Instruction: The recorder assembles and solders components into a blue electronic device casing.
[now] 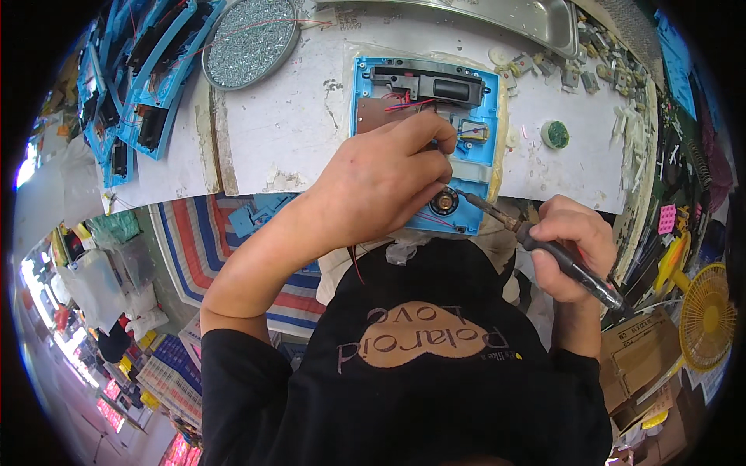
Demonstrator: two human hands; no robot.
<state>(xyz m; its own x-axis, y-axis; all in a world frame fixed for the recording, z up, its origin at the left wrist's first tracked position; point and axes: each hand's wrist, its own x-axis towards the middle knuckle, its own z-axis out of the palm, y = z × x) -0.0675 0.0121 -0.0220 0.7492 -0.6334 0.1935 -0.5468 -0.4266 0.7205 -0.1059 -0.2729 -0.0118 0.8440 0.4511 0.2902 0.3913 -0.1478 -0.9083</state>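
**Soldering at the counter's near edge**

White and scuffed, the counter (295,132) is carrying the work right at its near edge, where a blue plastic housing (423,140) is lying flat and hanging slightly over toward the person. Bare surface is showing to the left of the housing, while the far right is crowded with small grey parts (579,74). A round tray (250,39) full of small silvery screws is sitting at the far left, next to a stack of more blue housings (140,85). A metal tray (536,19) is lying along the far edge, and a small green round pot (555,134) is standing to the right.

The housing is open-faced, showing a black module, red wires and a small round speaker (444,202) near its lower edge. The left hand (381,182) is pressing down on it, fingers curled over the wiring. The right hand (571,241) is gripping a black soldering iron (544,245), fingers closed around the handle, its tip reaching just beside the speaker.
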